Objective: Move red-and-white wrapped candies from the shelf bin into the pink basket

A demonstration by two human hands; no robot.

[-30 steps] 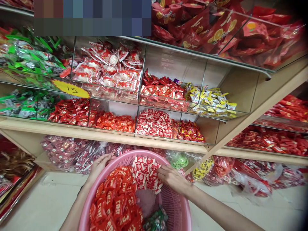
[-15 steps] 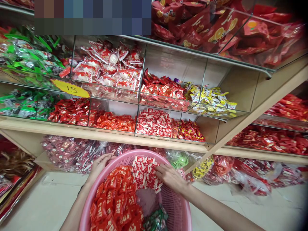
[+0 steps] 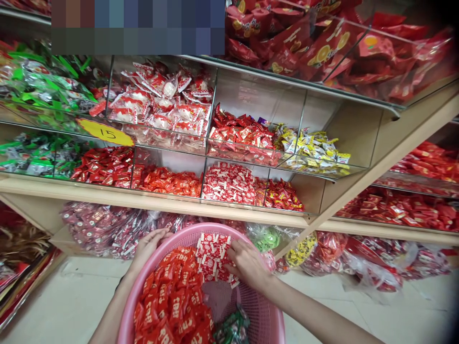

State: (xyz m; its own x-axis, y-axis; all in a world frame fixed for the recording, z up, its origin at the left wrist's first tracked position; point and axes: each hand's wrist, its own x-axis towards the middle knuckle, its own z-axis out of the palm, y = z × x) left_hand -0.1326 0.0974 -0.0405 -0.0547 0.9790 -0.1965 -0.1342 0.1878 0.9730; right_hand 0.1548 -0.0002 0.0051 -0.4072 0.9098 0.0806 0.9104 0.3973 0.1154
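A pink plastic basket (image 3: pixel 129 301) fills the lower middle of the view. My left hand (image 3: pixel 152 244) is closed against its far left rim from outside, fingers partly hidden by the rim. Within the basket, orange-red wrapped candies (image 3: pixel 172 301) pile up on the left. Red-and-white wrapped candies (image 3: pixel 211 253) lie at the far side, and dark green wrapped ones (image 3: pixel 234 327) sit near the bottom right. My right hand (image 3: pixel 247 265) reaches in over the right rim, its fingers curled on the red-and-white candies; the fingertips are partly hidden among them.
Ahead stands a wooden shelf (image 3: pixel 172 203) with clear-fronted compartments of wrapped candies. A yellow price tag (image 3: pixel 105 132) reads 15. Beneath it, bagged candies (image 3: pixel 96 227) rest on the tiled floor (image 3: pixel 86 286). A slanting wooden divider (image 3: pixel 376 162) is at right.
My right hand has shifted slightly left and its fingers have curled more over the red-and-white candies. My left hand and the basket stay in place.
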